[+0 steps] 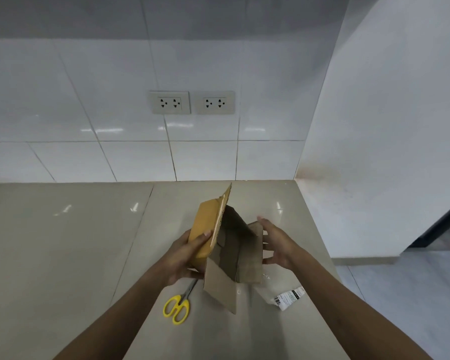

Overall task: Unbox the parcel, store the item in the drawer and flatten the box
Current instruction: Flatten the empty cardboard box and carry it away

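Observation:
A brown cardboard box (234,250) is held above the grey counter, open at both ends so I can look through it. Its flaps hang loose and its left outer side is covered in yellow tape. My left hand (186,252) grips that taped left side, thumb on top. My right hand (277,244) is beside the right wall of the box with fingers spread, touching or nearly touching it. No item shows inside the box. The drawer is not in view.
Yellow-handled scissors (178,306) lie on the counter (63,242) just below my left hand. A torn piece of clear tape with a printed label (289,297) lies at the lower right. A tiled wall with two sockets (191,102) stands behind. The counter ends at the right.

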Demonstrator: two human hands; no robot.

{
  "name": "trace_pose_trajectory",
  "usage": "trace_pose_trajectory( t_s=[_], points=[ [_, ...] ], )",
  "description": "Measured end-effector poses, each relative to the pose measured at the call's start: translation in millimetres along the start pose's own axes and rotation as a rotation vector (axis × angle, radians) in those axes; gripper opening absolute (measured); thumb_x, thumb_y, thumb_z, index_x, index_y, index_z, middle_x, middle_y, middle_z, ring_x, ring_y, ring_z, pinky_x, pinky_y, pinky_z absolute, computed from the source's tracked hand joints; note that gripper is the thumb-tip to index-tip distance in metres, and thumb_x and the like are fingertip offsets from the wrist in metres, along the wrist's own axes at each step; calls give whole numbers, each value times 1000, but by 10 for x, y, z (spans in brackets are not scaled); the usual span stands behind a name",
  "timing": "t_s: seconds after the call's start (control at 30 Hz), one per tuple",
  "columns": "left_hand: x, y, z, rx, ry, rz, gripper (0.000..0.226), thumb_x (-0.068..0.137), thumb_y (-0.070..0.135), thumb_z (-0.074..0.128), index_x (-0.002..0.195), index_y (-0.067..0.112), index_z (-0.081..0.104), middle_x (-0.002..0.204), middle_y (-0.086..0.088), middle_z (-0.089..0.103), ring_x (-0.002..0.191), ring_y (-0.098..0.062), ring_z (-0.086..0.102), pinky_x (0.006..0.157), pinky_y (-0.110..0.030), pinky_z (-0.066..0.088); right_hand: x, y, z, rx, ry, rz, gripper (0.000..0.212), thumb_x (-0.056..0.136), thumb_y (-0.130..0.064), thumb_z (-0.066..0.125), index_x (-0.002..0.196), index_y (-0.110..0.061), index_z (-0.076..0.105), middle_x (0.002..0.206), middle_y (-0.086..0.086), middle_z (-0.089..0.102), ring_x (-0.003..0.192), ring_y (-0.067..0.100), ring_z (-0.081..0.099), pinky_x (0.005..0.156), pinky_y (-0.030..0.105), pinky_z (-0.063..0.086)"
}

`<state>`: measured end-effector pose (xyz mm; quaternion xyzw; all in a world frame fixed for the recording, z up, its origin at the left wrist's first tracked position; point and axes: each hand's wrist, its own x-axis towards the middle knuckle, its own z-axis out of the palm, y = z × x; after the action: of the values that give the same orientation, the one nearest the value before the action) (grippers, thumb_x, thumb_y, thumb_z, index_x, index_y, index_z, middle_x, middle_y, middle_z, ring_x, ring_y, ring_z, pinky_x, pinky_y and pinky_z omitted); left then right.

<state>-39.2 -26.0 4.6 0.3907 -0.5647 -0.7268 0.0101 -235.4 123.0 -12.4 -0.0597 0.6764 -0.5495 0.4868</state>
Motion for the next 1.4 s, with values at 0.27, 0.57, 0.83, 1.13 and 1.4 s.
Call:
trace_pose_trajectory(
  t_s=[0.27,0.57,0.83,1.13,1.4],
  points=[
    [-82,247,-14,400,190,175,81,73,58,71,140,32,34,122,2,53,98,-29,64,65,-44,62,-9,100,106,-15,-9,73,66,92,-64,34,140,-18,38,142,8,42,128,33,44,103,55,35],
    [-74,272,112,1299,576,501,81,77,54,59,144,33,19,120,-11,59,97,-35,62,71,-35,50,11,17,23,-26,325,-172,43,96,-53,37,120,-20,49,125,11,53,114,31,54,92,44,42],
    [-101,-409,625,1799,430,740,97,56,35,87,141,28,40,133,-30,53,117,-58,50,81,-64,50,-63,-5,40,-227,321,-350,38,98,-46,37,122,-20,51,111,-4,54,112,23,53,97,39,41],
    [-241,-665,175,1281,183,889,69,90,54,48,150,38,18,161,4,12,149,-19,5,118,-36,16,-164,314,65,-360,234,-265,40,97,-45,44,126,-19,52,119,1,54,105,20,51,86,33,41],
    [-178,-161,-3,-109,313,50,26,98,22,44,120,17,58,118,-8,59,102,-27,59,87,-39,51,-106,204,60,-86,126,3,43,86,-49,54,118,-21,56,114,8,63,104,30,60,91,50,50]
  ],
)
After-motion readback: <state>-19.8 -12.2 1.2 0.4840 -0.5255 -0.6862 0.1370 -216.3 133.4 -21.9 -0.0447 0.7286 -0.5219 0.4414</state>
